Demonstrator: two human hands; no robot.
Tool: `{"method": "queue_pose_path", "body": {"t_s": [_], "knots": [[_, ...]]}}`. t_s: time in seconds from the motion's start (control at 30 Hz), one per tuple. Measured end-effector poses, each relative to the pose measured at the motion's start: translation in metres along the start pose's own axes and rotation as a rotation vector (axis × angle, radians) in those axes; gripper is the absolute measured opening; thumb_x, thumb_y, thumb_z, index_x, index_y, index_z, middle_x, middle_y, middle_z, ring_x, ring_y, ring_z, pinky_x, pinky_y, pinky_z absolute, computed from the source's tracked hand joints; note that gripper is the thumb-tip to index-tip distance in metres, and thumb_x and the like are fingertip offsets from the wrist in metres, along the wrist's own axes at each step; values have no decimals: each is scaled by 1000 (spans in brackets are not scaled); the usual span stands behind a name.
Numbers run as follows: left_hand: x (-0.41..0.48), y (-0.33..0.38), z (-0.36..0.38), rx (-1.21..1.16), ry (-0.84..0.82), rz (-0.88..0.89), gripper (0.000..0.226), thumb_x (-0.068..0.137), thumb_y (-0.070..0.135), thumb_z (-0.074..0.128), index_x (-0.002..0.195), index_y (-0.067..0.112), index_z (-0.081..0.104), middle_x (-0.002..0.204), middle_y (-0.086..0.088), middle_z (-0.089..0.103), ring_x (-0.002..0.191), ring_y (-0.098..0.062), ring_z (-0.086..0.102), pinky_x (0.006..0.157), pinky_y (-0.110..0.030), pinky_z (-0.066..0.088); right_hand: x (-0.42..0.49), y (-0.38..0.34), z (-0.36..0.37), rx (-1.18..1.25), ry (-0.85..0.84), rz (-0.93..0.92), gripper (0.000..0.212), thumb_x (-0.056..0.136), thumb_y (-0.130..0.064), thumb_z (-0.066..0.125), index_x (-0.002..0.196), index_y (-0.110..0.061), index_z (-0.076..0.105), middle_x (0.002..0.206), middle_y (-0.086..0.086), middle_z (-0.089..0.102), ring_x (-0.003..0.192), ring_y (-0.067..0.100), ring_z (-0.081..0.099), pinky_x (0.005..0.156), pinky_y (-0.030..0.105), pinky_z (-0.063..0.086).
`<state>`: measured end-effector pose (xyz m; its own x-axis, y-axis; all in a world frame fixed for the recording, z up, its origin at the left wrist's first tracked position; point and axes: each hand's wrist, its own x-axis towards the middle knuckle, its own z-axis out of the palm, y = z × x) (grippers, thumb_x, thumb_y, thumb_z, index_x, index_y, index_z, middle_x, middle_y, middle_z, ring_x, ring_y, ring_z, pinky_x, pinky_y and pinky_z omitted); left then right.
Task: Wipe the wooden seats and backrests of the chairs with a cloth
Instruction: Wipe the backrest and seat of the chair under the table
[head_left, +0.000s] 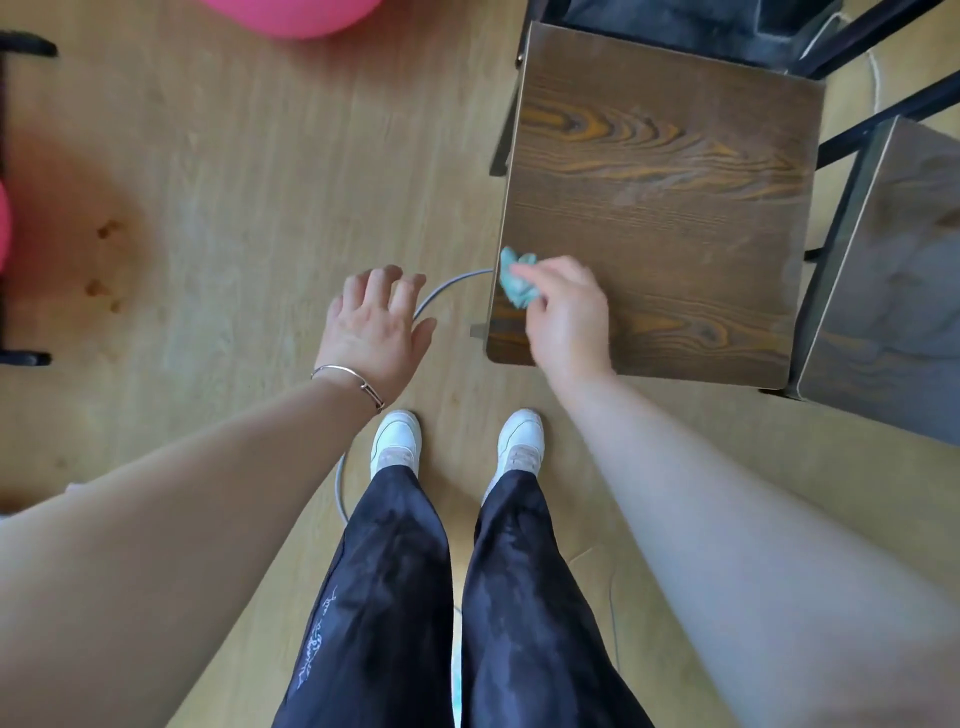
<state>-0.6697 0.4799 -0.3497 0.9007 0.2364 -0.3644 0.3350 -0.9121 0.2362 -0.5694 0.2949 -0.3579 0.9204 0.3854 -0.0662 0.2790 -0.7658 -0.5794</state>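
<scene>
A dark wooden chair seat (670, 208) with black metal legs stands on the floor ahead of me to the right. My right hand (566, 317) grips a crumpled teal cloth (517, 283) and holds it on the seat's near left corner. My left hand (376, 325), with a silver bangle on the wrist, hovers over the floor to the left of the chair, fingers spread and holding nothing. A second wooden seat (893, 291) shows at the right edge.
A grey cable (441, 291) curves across the light wood floor between my hands and past my white shoes (457, 441). A pink ball (291, 15) lies at the top. A black metal frame (15, 197) stands at the left edge.
</scene>
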Motion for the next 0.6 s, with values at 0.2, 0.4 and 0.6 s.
{"method": "queue_pose_path", "body": {"t_s": [0.2,0.4,0.6], "knots": [[20,14,-1,1,14,-51,48,96,44,41,138,21,39,137,-7,40,122,-35,36,94,-45,36,42,5,7,-100,-100,-6,38,80,-1,51,106,-17,74,102,6,62,93,25,53,80,27,46],[13,13,3,9,-27,-15,49,95,44,41,138,21,39,138,-7,41,123,-35,35,94,-45,37,-54,12,0,-47,-331,-178,42,80,1,47,106,-18,73,89,-3,60,84,25,49,69,33,45],[9,13,11,16,-47,-4,49,96,44,40,139,21,38,138,-6,40,122,-34,35,94,-45,37,-36,105,-62,-166,243,535,50,74,6,47,112,-13,73,106,13,62,97,34,60,86,25,43]]}}
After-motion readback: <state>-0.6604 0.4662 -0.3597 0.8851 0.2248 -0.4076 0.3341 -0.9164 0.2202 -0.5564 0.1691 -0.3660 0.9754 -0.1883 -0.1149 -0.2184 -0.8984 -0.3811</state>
